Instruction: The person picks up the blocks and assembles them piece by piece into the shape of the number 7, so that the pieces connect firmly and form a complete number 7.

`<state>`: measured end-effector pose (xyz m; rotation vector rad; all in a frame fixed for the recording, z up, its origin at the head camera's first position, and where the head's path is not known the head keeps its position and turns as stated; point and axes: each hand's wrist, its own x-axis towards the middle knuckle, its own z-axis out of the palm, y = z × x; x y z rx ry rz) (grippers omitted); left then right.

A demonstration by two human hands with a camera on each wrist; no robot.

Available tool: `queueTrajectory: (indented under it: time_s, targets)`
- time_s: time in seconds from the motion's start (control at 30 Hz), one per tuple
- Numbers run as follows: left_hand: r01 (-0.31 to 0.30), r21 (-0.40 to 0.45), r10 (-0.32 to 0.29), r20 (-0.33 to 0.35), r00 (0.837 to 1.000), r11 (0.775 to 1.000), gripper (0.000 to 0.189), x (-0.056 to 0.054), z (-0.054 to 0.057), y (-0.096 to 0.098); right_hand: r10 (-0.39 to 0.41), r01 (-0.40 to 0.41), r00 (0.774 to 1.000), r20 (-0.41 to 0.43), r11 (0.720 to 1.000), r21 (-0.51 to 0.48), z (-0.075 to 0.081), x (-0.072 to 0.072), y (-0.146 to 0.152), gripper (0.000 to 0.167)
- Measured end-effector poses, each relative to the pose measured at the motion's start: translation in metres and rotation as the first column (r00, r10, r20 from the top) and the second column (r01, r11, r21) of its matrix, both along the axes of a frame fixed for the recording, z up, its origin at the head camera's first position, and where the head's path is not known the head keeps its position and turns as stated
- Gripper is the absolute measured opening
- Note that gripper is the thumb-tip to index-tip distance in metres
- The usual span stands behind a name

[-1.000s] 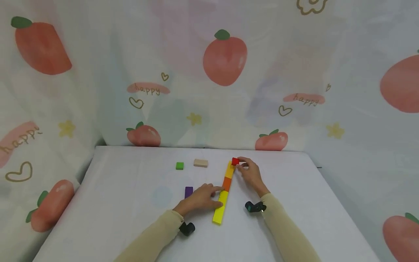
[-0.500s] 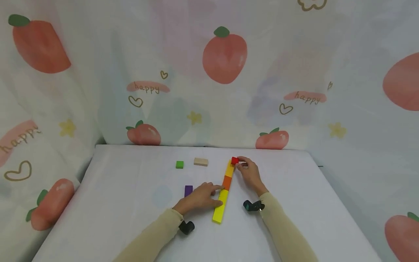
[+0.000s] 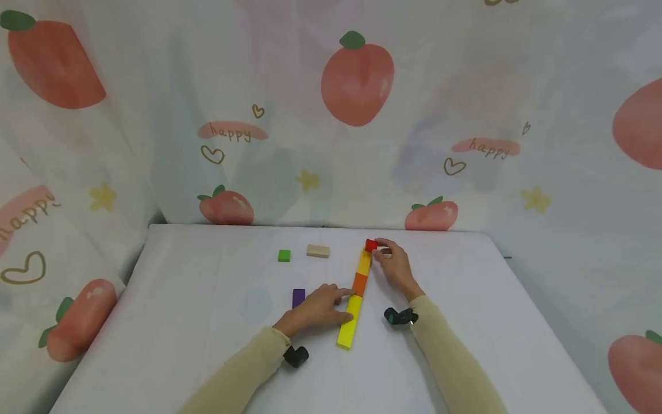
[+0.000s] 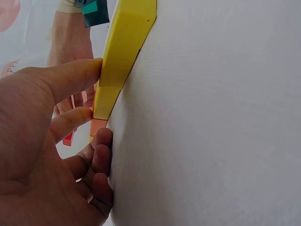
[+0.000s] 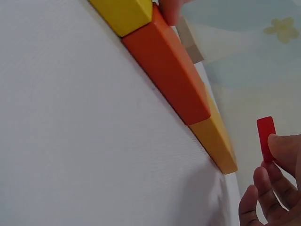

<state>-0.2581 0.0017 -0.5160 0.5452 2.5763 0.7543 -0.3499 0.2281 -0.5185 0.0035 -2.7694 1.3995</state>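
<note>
A straight row of blocks runs away from the person: two yellow blocks (image 4: 123, 52) end to end, an orange block (image 3: 360, 284) and an amber-yellow block (image 3: 364, 262) at the far end. My left hand (image 3: 316, 309) lies on the left of the row, its thumb and index fingertips against the sides of the yellow blocks, the other fingers bent near the tabletop. Between thumb and fingers, my right hand (image 3: 397, 270) pinches a small red block (image 5: 266, 139). It is held above the table, by the row's far end.
On the white table (image 3: 207, 322), a green block (image 3: 284, 256) and a pale wooden block (image 3: 318, 251) lie left of the row's far end. A purple block (image 3: 298, 298) is partly behind the left hand. A fruit-print curtain (image 3: 310, 144) stands behind the table.
The head view has tilted slightly downward. My right hand, with the red block, has shifted a little farther away. The left hand keeps its place at the row.
</note>
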Motion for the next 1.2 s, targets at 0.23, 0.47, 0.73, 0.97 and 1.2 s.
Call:
queueTrajectory:
  time_s: [0.23,0.47,0.73,0.97,1.2]
  targets:
    - [-0.004,-0.003,0.004,0.012,1.0,1.0,0.06,-0.001,0.001,0.001,-0.007,0.007,1.0,-0.023,1.0,-0.003,0.014,-0.009,-0.004,0.043]
    - [0.006,-0.005,-0.006,0.008,1.0,1.0,0.061,-0.003,0.003,0.0,-0.006,0.006,1.0,-0.002,1.0,0.016,0.015,-0.017,-0.004,0.043]
    - [-0.004,-0.008,0.004,0.001,1.0,1.0,0.061,0.001,0.001,0.002,0.004,-0.006,0.998,0.063,0.999,0.032,0.007,-0.019,0.0,0.044]
    - [-0.005,0.002,0.005,0.012,1.0,1.0,0.061,0.004,0.003,0.001,-0.014,0.013,0.997,0.076,1.0,0.022,-0.002,-0.025,0.003,0.043]
    - [-0.016,0.005,0.016,0.006,1.0,1.0,0.061,0.001,0.001,0.0,-0.001,-0.001,0.995,0.104,1.0,0.019,-0.001,-0.034,0.001,0.042]
